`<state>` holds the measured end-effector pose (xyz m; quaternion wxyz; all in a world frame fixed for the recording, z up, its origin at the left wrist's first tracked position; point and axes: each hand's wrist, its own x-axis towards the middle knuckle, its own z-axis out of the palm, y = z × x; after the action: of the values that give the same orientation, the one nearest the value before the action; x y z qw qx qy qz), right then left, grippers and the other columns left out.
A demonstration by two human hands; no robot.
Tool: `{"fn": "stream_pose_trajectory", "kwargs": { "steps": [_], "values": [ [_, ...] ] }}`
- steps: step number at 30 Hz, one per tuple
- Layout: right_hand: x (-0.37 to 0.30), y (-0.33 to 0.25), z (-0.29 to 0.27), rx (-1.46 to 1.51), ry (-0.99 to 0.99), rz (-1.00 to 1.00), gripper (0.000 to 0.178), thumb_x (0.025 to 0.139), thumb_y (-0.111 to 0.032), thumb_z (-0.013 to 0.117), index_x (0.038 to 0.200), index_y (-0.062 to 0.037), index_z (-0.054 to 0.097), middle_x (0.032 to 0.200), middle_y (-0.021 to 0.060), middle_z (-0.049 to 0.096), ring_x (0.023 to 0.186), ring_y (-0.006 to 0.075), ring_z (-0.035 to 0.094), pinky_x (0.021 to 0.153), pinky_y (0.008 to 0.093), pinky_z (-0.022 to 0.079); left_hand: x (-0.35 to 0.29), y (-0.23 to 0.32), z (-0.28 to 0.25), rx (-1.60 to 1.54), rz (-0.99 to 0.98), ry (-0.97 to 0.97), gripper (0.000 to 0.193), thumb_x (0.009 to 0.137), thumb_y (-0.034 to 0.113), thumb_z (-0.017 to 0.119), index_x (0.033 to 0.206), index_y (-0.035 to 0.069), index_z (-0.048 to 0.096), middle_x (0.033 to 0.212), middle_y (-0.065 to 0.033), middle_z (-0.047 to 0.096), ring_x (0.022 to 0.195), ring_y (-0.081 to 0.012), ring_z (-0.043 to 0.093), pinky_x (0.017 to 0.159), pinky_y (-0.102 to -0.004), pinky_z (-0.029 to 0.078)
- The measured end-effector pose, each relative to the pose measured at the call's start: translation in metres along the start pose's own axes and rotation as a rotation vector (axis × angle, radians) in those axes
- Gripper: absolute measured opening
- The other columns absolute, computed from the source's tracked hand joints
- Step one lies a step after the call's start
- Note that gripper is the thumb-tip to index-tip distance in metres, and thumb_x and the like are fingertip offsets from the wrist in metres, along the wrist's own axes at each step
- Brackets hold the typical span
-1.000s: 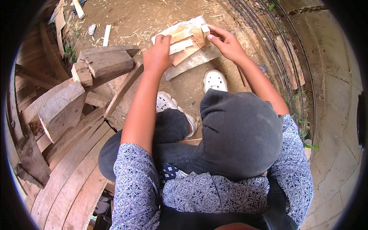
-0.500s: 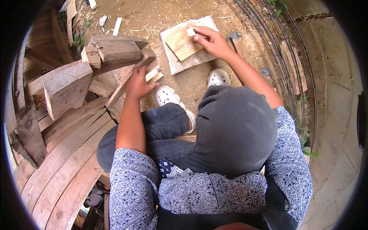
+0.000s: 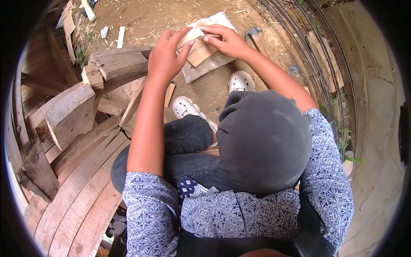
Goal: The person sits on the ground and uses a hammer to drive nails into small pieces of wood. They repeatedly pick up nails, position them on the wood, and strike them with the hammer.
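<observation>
Both my hands meet over a flat wooden board [image 3: 202,54], which lies on a pale, dusty slab [image 3: 201,72] on the ground. Between the fingertips of my left hand [image 3: 168,53] and my right hand [image 3: 226,40] is a pale wood block [image 3: 194,34]. Thumb and fingers of each hand pinch it from opposite sides. Whether it is one block or two set end to end, I cannot tell. Another pale wood piece [image 3: 169,95] lies on the ground under my left forearm. To the right of the slab rests a hammer [image 3: 255,32].
Heavy rough timbers [image 3: 124,64] and curved planks [image 3: 81,188] fill the left side. Dark rods or cables [image 3: 306,47] run along the right, beside a concrete strip [image 3: 368,107]. My white clogs [image 3: 241,81] stand just before the slab. Wood shavings litter the dirt.
My left hand has moved from the pale wood pieces by the timber up to the board, joining my right hand. My right hand, holding a small block, has shifted slightly left.
</observation>
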<state>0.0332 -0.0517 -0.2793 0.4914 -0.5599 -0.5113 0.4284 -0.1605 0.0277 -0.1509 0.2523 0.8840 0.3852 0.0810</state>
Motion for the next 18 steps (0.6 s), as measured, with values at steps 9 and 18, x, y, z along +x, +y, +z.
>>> {"fn": "stream_pose_trajectory", "kwargs": {
  "steps": [9, 18],
  "values": [
    [-0.0033, -0.0066, -0.0022, -0.039, 0.0, 0.002, 0.042, 0.098, -0.024, 0.066, 0.137, -0.0091, 0.064, 0.129, 0.0127, 0.067, 0.113, 0.0233, 0.065, 0.099, 0.0337, 0.049, 0.007, 0.0, 0.0053, -0.003, 0.069, 0.052, 0.034, 0.094, 0.031, 0.071, 0.125, 0.017, 0.071, 0.109, -0.0107, 0.069, 0.098, -0.0303, 0.068, 0.084, -0.0385, 0.053],
    [-0.0036, -0.0045, -0.0027, -0.039, -0.023, 0.044, 0.041, 0.1, -0.02, 0.066, 0.139, -0.008, 0.062, 0.129, 0.0104, 0.065, 0.113, 0.0185, 0.062, 0.098, 0.031, 0.048, 0.0108, 0.0017, 0.0063, 0.016, 0.114, 0.074, 0.031, 0.092, 0.028, 0.07, 0.12, 0.013, 0.071, 0.109, -0.0124, 0.069, 0.098, -0.0332, 0.068, 0.084, -0.0407, 0.054]
  ]
}}
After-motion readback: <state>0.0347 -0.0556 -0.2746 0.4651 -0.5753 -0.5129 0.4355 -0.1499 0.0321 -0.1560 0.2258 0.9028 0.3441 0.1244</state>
